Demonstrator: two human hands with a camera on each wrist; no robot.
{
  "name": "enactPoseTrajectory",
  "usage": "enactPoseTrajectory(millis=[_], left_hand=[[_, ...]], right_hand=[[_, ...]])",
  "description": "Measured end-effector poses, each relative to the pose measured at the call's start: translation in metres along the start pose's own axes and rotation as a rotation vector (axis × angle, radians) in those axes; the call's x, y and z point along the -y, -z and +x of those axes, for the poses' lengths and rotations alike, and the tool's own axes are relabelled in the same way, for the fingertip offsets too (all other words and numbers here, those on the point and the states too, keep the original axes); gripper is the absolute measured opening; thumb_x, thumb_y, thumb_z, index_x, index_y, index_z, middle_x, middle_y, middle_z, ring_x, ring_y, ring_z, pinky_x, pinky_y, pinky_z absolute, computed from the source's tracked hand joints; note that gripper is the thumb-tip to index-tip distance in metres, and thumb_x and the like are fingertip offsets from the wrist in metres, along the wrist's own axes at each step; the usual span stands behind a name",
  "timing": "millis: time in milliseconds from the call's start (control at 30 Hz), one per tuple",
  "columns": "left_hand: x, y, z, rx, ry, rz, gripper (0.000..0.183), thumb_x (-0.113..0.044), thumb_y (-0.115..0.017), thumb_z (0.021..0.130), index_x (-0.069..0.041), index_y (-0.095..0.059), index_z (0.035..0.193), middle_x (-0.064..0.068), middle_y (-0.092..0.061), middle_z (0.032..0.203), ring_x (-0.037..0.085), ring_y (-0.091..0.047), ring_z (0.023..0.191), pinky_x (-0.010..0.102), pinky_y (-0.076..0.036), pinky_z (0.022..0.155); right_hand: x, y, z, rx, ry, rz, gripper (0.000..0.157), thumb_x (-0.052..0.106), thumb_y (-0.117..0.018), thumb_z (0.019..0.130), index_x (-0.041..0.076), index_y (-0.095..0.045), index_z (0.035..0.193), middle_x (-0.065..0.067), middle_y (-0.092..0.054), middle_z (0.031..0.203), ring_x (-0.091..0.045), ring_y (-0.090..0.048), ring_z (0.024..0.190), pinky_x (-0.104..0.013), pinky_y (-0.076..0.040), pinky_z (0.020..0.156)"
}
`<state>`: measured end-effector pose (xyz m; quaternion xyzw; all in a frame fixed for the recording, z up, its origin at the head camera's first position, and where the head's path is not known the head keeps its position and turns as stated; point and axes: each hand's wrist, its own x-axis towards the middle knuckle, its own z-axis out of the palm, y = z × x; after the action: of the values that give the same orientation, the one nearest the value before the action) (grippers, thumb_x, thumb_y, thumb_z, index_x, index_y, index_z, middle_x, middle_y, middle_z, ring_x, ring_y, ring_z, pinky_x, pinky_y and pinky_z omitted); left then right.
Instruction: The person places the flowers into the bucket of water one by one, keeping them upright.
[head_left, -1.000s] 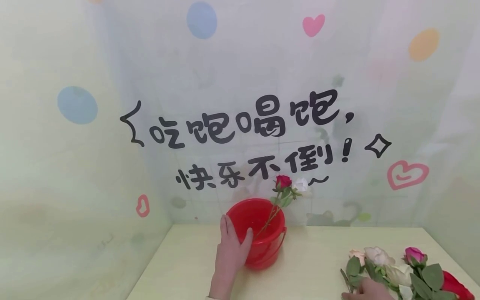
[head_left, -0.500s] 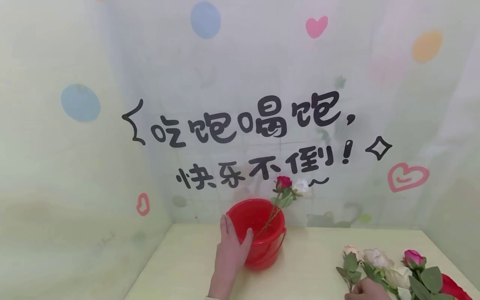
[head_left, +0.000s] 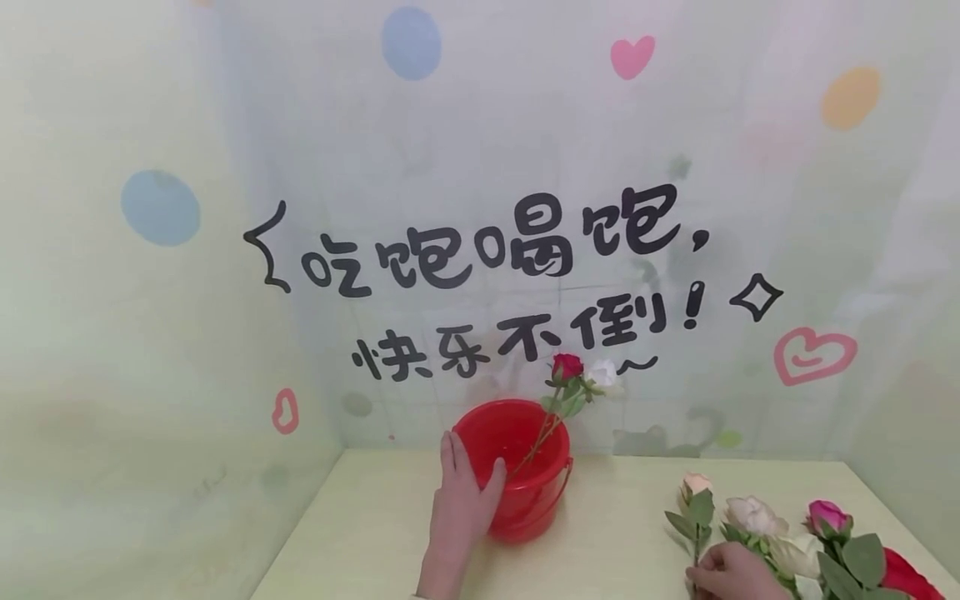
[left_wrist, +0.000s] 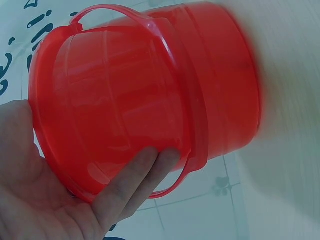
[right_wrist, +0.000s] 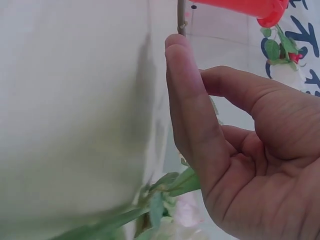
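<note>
My left hand (head_left: 461, 508) grips the red plastic bucket (head_left: 528, 512) at its rim, thumb over the edge and fingers along the outer wall. In the left wrist view, two fingers (left_wrist: 132, 185) lie against the side of the bucket (left_wrist: 125, 100), near its handle. A red rose (head_left: 567, 367) and a white rose (head_left: 602, 375) lean out of the bucket to the right. At the front right, my right hand (head_left: 738, 573) pinches the stem of a pale peach rose (head_left: 696, 485). Its stem (right_wrist: 181, 20) shows above the fingertips in the right wrist view.
Beside my right hand lies a pile of flowers: cream roses (head_left: 756, 517), a magenta rose (head_left: 829, 515) and a red bloom (head_left: 907, 575) among green leaves. Behind the pale table (head_left: 360, 533) hangs a printed sheet (head_left: 487, 125) with black lettering.
My right hand has drawn the peach rose left, apart from the pile, and its stem now stands more upright. My left hand and the bucket have kept their place.
</note>
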<state>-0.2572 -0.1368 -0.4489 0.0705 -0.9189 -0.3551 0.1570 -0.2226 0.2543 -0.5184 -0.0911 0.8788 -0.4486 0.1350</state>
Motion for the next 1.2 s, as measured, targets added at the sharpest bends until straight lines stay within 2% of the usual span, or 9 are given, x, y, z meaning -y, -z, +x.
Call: enactPoseTrajectory(millis=[233,400,600,767,867,1100,1200], left_hand=[[0.002,-0.001,0.0,0.005,0.01,-0.001,0.109,-0.041,-0.081,0.088,-0.002,-0.017,0.168,0.019,-0.026,0.169,0.036,-0.07,0.101,0.048,-0.066,0.078],[0.003,0.0,0.0,0.003,0.003,0.004,0.108,-0.041,-0.081,0.089,-0.002,-0.018,0.168,0.019,-0.026,0.169,0.035,-0.071,0.099,0.048,-0.066,0.078],[0.001,0.0,0.0,-0.007,-0.001,0.005,0.107,-0.041,-0.081,0.089,-0.002,-0.019,0.167,0.02,-0.027,0.169,0.035,-0.071,0.099,0.049,-0.066,0.077],[0.001,-0.001,-0.001,-0.003,0.012,0.004,0.108,-0.04,-0.082,0.088,-0.002,-0.019,0.167,0.019,-0.027,0.169,0.038,-0.07,0.104,0.049,-0.066,0.078],[0.0,-0.002,-0.001,-0.002,0.012,0.0,0.108,-0.039,-0.082,0.088,-0.003,-0.019,0.168,0.019,-0.027,0.169,0.039,-0.07,0.107,0.05,-0.065,0.078],[0.0,-0.001,0.0,-0.014,-0.012,0.021,0.106,-0.042,-0.079,0.089,-0.001,-0.02,0.167,0.02,-0.028,0.168,0.032,-0.072,0.09,0.049,-0.066,0.076],[0.001,-0.001,-0.001,-0.012,-0.006,0.023,0.106,-0.043,-0.079,0.09,-0.001,-0.019,0.167,0.02,-0.028,0.168,0.032,-0.072,0.091,0.049,-0.066,0.076]], right_hand=[[0.03,0.007,0.004,-0.021,0.002,0.144,0.023,0.014,-0.063,0.104,-0.001,-0.066,0.088,-0.005,-0.07,0.073,-0.02,-0.072,0.067,-0.034,-0.063,0.063],[0.06,0.018,0.012,-0.074,0.087,0.225,0.019,0.011,-0.063,0.104,-0.008,-0.063,0.098,-0.009,-0.071,0.078,-0.024,-0.074,0.071,-0.037,-0.066,0.066],[0.105,0.043,0.024,-0.142,0.207,0.228,0.022,0.01,-0.063,0.105,-0.011,-0.063,0.105,-0.013,-0.072,0.084,-0.024,-0.075,0.076,-0.039,-0.066,0.07],[0.134,0.062,0.032,-0.195,0.247,0.216,0.026,0.014,-0.064,0.106,-0.012,-0.063,0.108,-0.014,-0.074,0.086,-0.021,-0.076,0.076,-0.036,-0.066,0.072],[0.144,0.069,0.033,-0.219,0.262,0.206,0.027,0.015,-0.065,0.106,-0.012,-0.064,0.109,-0.015,-0.075,0.086,-0.02,-0.076,0.076,-0.035,-0.066,0.071],[0.154,0.076,0.035,-0.256,0.277,0.185,0.031,0.018,-0.066,0.106,-0.012,-0.064,0.113,-0.014,-0.075,0.089,-0.021,-0.077,0.077,-0.033,-0.065,0.073],[0.159,0.077,0.037,-0.274,0.28,0.177,0.033,0.02,-0.068,0.105,-0.012,-0.064,0.114,-0.014,-0.076,0.088,-0.02,-0.077,0.077,-0.033,-0.065,0.073]])
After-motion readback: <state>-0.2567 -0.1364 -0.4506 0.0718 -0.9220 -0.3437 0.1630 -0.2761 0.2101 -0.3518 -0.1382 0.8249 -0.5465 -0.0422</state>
